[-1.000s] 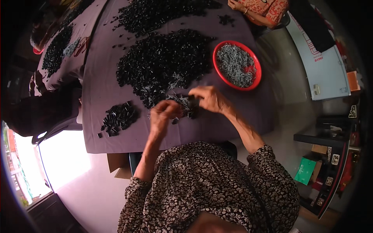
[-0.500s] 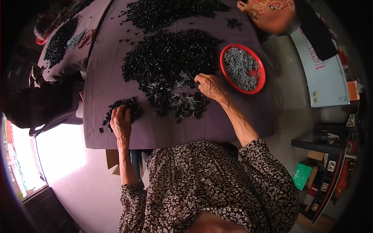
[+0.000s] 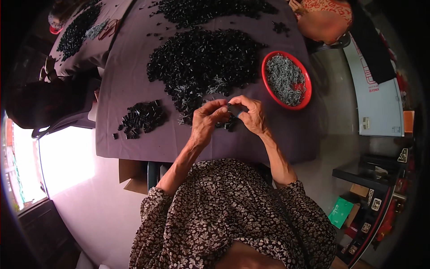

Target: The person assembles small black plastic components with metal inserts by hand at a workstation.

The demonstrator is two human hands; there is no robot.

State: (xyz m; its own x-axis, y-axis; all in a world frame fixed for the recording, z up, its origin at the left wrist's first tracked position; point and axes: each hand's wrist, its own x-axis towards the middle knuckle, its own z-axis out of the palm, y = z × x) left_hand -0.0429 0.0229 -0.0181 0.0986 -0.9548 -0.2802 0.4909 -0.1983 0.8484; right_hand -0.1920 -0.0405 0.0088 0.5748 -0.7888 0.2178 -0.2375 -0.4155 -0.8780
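My left hand and my right hand meet over the near edge of the big pile, fingertips almost touching. A small black piece shows at the fingertips of my right hand, which is closed in a pinch on it. The left fingers are pinched too; what they hold is too small and covered to name. Under and behind the hands lies a large heap of small black pieces, with loose grey metal pins along its near side. To the left sits a smaller pile of black pieces.
A red oval basin full of grey pins stands right of the heap on the cloth-covered table. Another black heap lies farther back. A person sits at the far right. A second table with black pieces is at the left.
My left hand has left the small pile and moved right to the fingertips of my right hand. My right hand has come slightly nearer and right. The view has shifted a little.
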